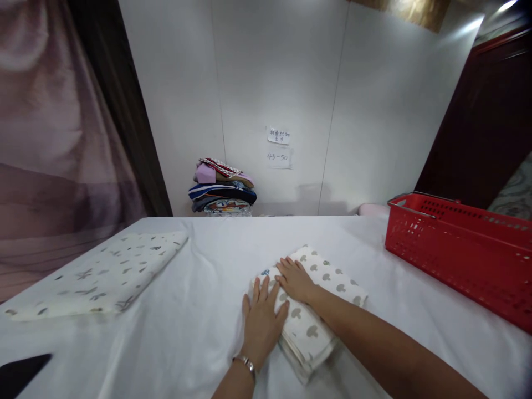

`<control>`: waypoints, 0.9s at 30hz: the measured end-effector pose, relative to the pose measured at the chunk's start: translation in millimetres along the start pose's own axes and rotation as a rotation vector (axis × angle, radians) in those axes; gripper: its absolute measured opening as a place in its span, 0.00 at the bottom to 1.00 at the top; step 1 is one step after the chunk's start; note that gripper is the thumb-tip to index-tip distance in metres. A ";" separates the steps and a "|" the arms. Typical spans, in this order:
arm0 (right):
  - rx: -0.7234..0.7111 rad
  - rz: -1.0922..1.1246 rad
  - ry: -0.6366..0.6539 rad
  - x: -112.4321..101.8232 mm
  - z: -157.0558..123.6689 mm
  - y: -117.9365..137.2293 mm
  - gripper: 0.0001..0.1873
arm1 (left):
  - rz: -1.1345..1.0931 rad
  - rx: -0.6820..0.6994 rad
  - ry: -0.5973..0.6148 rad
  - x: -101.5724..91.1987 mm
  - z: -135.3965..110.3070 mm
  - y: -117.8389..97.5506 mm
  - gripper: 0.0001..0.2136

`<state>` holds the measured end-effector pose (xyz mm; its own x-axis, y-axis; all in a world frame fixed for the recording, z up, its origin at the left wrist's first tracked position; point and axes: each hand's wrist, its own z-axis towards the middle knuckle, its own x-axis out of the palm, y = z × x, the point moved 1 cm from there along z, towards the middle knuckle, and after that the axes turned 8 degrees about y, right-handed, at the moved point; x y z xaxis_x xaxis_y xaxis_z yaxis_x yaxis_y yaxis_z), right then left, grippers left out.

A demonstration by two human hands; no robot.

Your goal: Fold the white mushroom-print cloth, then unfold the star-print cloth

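A folded white cloth (328, 271) with grey mushroom-like prints lies at an angle on the white-covered table (199, 343). My left hand (264, 318), with a silver bracelet at the wrist, rests on the cloth's left edge, its fingers spread. Flat on the upper left part of the same cloth lies my right hand (296, 280), fingers stretched out. Several layers show along the cloth's near edge. Neither hand grips anything.
Another folded white cloth (112, 271) with leaf-like prints lies at the left. A red plastic basket (453, 249) stands at the right edge. Behind the table is a stack of folded clothes (222, 188) against the wall. A dark flat object (20, 374) lies at the near left corner.
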<state>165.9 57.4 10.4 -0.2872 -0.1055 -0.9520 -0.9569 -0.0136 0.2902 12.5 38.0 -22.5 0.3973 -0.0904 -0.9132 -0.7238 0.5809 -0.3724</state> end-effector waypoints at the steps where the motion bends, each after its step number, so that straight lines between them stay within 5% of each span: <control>1: 0.013 0.019 0.025 -3.6 2.0 0.5 0.27 | -0.001 -0.003 0.004 0.4 0.1 0.4 0.23; 11: -0.074 -0.069 -0.047 6.6 3.0 0.2 0.26 | 0.010 -0.001 0.001 2.9 0.4 3.6 0.23; 16: -0.030 -0.011 0.064 -19.0 8.9 -3.6 0.28 | -0.001 -0.015 0.001 3.4 -1.4 3.2 0.22; 21: 0.069 -0.128 -0.114 -44.8 8.2 -51.0 0.29 | -0.016 -0.016 0.004 3.6 -1.6 3.1 0.22; 27: 0.236 0.019 -0.004 -17.5 5.9 -103.4 0.32 | -0.020 -0.035 0.024 4.4 0.1 3.8 0.21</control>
<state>269.5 66.5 -3.5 -0.3049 -0.1000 -0.9471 -0.9348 0.2216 0.2775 11.5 39.9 -28.0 0.3984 -0.1213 -0.9092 -0.7353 0.5503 -0.3956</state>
